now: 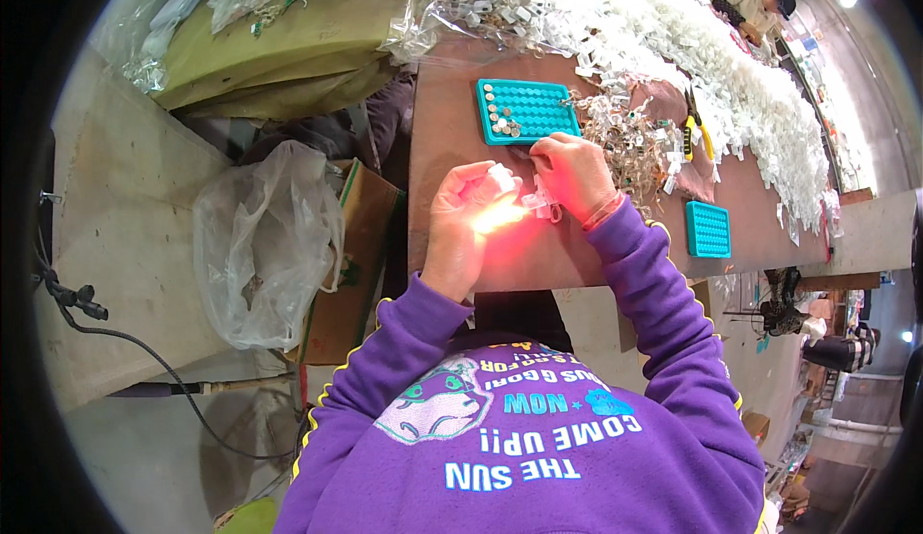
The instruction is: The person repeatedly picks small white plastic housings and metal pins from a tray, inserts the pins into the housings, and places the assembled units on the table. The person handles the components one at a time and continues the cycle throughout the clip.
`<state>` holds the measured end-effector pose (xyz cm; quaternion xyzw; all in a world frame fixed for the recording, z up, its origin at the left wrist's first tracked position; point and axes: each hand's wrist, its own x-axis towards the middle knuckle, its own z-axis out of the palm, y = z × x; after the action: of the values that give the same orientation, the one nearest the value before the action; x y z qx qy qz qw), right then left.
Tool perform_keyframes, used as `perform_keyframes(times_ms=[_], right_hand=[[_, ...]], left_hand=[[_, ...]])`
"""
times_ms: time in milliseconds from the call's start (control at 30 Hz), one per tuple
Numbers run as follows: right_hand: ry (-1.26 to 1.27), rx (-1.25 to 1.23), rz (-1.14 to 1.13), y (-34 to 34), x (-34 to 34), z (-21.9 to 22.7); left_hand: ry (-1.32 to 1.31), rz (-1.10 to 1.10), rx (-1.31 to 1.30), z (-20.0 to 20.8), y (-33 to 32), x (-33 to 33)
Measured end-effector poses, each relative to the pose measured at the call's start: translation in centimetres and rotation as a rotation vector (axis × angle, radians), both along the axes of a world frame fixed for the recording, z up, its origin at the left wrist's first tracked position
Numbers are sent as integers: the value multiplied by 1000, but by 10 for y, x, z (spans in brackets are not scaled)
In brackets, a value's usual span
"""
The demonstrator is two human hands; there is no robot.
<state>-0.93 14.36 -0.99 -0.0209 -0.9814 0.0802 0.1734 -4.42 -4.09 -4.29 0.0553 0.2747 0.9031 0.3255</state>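
My left hand (458, 217) is closed, its fingers curled round a small white plastic piece (500, 177). A bright orange-red light glows beside that hand and washes out the details there. Just to the right, my right hand (577, 180) is pinched over the table, and what its fingertips hold cannot be made out. Between the two hands shows a small clear plastic piece (541, 203) with a ring-like part. Beyond my hands lies a teal tray (540, 94) with rows of hollows. Several round silver discs (492, 109), like button cells, sit along its left side and near edge.
Small clear pieces with metal rings (620, 140) are heaped right of the tray. Cutters with yellow handles (689, 135) lie there, with a second teal tray (709, 230) nearer. White pieces (702, 73) cover the far table. A plastic bag (264, 236) hangs left; another person (748, 3) is far right.
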Motion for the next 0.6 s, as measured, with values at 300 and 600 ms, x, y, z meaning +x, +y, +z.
perform_keyframes(times_ms=[300, 600], right_hand=[[-70, 204, 57, -2, -2, 0], [-48, 352, 52, -10, -7, 6]], left_hand=[[25, -3, -23, 0, 1, 1], [46, -22, -4, -1, 0, -1]])
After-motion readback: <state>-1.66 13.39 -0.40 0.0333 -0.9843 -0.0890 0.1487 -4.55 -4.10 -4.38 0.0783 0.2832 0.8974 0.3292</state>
